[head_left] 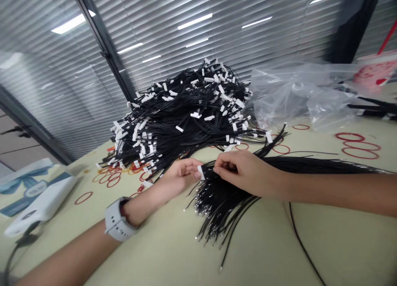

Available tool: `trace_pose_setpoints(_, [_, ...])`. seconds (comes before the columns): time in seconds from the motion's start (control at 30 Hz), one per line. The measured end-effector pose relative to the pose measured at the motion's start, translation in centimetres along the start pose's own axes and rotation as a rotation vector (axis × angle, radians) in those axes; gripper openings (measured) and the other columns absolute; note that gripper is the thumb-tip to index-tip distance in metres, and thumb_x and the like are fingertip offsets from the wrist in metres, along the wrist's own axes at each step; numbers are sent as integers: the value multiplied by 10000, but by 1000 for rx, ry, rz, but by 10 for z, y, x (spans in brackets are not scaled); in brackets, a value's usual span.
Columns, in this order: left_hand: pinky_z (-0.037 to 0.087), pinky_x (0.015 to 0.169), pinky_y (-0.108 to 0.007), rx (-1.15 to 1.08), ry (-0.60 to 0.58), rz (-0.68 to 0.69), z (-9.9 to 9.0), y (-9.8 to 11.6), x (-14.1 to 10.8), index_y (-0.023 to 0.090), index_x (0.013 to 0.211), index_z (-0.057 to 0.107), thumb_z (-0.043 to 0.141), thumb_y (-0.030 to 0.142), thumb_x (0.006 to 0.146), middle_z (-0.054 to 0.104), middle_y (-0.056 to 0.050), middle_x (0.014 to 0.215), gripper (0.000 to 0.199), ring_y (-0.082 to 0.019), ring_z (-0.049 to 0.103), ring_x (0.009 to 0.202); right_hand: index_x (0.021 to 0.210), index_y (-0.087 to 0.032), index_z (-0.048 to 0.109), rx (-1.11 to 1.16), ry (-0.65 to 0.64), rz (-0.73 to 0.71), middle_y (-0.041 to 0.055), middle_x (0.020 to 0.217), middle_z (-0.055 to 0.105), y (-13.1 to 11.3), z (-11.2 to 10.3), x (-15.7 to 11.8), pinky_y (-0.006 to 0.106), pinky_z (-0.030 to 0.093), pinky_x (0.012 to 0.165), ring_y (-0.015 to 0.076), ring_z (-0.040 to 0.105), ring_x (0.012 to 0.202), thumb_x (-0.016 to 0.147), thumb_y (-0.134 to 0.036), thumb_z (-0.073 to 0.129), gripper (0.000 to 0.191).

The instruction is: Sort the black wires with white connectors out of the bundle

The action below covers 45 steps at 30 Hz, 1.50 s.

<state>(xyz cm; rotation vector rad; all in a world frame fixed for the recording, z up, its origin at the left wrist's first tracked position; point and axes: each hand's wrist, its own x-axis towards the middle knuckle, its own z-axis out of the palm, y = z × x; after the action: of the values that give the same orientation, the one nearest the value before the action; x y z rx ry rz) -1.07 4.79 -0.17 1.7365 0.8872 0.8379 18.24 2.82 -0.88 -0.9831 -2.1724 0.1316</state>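
Note:
My left hand [182, 173] pinches a small white label [201, 172] between thumb and fingertips; a grey-banded watch [119, 220] is on that wrist. Just to the right, my right hand [243, 170] has its thumb and finger pinched on what looks like a thin black wire close to the label. Beneath both hands lies a loose bundle of black wires [226, 203], its bare metal-tipped ends fanned toward me. The bundle runs off to the right behind my right forearm. The exact grip of the right fingertips is partly hidden.
A large heap of black wires with white labels [186, 108] stands at the back. Red rubber bands [359, 145] lie scattered on the table [149, 257]. Clear plastic bags [291, 96] and a pink cup [374, 73] are at the right, a white device [40, 207] at the left.

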Motion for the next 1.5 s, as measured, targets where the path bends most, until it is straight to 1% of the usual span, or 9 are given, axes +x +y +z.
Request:
trace_pose_setpoints(0.4, [378,662,-218,-7,14,-7,1,1,0,119,828,579,620,140,708,603,-14,742,129,-92,528,684,673,-159,554,5,-22,43,-37,577,531,-1,2,0,207,307,537,47,428,510,780,-233,453,164])
trace_pose_setpoints(0.5, [372,634,-216,36,-8,27,1,-1,-1,121,849,578,609,157,718,601,-19,749,139,-94,520,676,682,-160,558,-61,-34,1,-25,630,560,-3,3,0,209,315,565,60,453,570,771,-201,453,143])
trace_pose_setpoints(0.6, [356,592,-214,77,-40,65,3,-2,-2,123,874,574,592,161,728,588,-18,741,152,-91,495,648,714,-155,549,-129,-37,-84,-6,701,573,-3,6,-1,215,323,596,73,465,630,784,-179,433,138])
trace_pose_setpoints(0.7, [343,570,-213,131,-41,81,4,-1,-4,123,878,574,584,158,728,569,-8,708,155,-87,471,623,743,-151,538,-176,-47,-130,6,741,569,-2,8,-4,220,322,600,77,465,641,809,-185,410,148])
trace_pose_setpoints(0.83, [361,600,-223,222,-26,107,6,1,-5,122,846,585,593,166,717,574,-14,725,137,-96,477,644,755,-149,534,-199,-58,-159,10,741,562,-1,9,-5,221,318,587,80,465,632,828,-194,398,162])
trace_pose_setpoints(1.07, [379,611,-231,229,-32,102,5,-1,-4,126,868,593,594,185,719,595,-24,754,160,-105,500,658,756,-144,521,-242,-47,-219,18,739,549,1,12,-6,233,329,608,92,470,650,872,-204,339,224])
trace_pose_setpoints(1.2, [385,629,-234,238,-28,109,4,-2,-3,127,883,576,583,179,729,599,-27,766,163,-109,510,683,754,-138,519,-280,-50,-197,22,726,546,1,12,-7,243,331,611,98,471,648,883,-221,312,258])
trace_pose_setpoints(1.33, [386,625,-230,250,-27,116,5,-2,-3,122,874,571,582,177,733,602,-30,771,152,-103,509,672,747,-140,530,-276,-48,-197,17,726,549,0,12,-6,234,328,603,90,470,640,868,-213,344,234])
trace_pose_setpoints(1.5, [410,616,-222,286,10,169,5,-1,-8,129,839,591,598,184,728,614,-22,735,124,-102,529,658,743,-128,548,-295,-8,-274,24,718,553,0,13,-7,226,326,606,86,469,630,874,-196,351,246])
